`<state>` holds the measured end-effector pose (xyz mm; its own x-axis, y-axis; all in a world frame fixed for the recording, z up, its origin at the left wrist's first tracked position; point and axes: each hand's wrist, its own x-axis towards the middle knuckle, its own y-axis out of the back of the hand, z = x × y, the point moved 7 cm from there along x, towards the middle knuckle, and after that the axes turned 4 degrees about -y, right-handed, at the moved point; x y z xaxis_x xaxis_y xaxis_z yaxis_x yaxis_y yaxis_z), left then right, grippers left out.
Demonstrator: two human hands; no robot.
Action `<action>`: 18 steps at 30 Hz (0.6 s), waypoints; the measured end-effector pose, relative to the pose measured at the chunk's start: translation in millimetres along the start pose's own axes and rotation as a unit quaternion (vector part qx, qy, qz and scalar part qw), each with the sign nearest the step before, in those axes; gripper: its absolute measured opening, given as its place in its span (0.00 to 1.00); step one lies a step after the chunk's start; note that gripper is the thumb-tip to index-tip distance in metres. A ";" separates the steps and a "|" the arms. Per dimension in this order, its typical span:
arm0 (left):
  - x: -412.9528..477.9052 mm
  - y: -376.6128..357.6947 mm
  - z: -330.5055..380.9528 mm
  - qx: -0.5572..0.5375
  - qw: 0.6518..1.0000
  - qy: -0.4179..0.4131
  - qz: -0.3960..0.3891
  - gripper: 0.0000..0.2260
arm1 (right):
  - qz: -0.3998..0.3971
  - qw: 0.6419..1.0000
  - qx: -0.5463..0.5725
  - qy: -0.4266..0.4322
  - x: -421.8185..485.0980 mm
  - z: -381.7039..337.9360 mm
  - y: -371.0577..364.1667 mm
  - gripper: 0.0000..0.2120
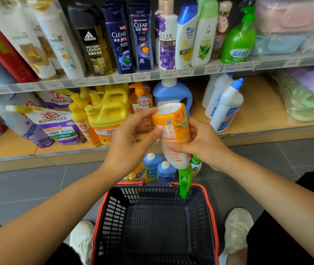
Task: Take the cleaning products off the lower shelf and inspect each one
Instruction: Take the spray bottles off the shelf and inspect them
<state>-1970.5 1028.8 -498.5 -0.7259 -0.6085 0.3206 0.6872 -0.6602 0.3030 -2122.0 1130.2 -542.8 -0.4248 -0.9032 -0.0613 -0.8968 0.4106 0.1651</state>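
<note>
One orange spray bottle (173, 129), inverted with its green trigger down, sits at frame centre above one basket (214, 217). Left hand (131, 144) and right hand (200, 144) both grasp it, fingers (177, 148) curled round its body. Two blue bottles (151, 163) stand on the floor beyond the basket. Lower shelf (257, 111), right of centre: three white bottles (227, 109), one blue jug (171, 94).

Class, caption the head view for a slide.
Left hand and right hand hold an orange spray bottle upside down above a shopping basket.

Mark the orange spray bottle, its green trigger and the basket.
orange spray bottle (173, 121): head view, on its label.
green trigger (185, 178): head view, sprayer body.
basket (152, 196): head view, back wall.
</note>
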 end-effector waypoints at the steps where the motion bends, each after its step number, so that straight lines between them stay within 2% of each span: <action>1: -2.5 -5.9 -7.9 -0.036 0.998 0.040 -0.012 0.23 | 0.009 1.000 0.017 -0.007 0.7 1.2 0.9 0.26; 4: -13.6 -20.7 -34.4 -0.048 0.987 0.144 -0.043 0.27 | 0.041 0.995 0.088 -0.033 1.8 4.7 6.7 0.23; 7: -24.2 -35.8 -47.0 -0.014 0.980 0.168 -0.107 0.26 | 0.057 0.989 0.127 -0.057 1.7 4.9 10.5 0.22; 9: -27.7 -42.2 -46.2 -0.014 0.978 0.166 -0.122 0.28 | 0.054 0.983 0.159 -0.079 1.9 5.2 8.7 0.23; 13: -24.9 -39.8 -44.9 -0.021 0.982 0.177 -0.066 0.35 | 0.030 0.967 0.227 -0.115 1.9 5.4 7.0 0.24; 17: -16.6 -30.0 -42.8 -0.060 0.984 0.165 -0.038 0.31 | 0.027 0.965 0.238 -0.104 4.3 4.0 11.9 0.09; 18: -15.2 -29.3 -42.2 -0.085 0.981 0.170 -0.041 0.30 | 0.033 0.966 0.235 -0.100 5.1 4.1 14.3 0.08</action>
<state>-1980.7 1038.8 -550.1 -0.7652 -0.6433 -0.0248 0.6333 -0.7590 0.1512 -2137.5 1132.0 -544.8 -0.4554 -0.8504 -0.2634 -0.8048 0.5198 -0.2867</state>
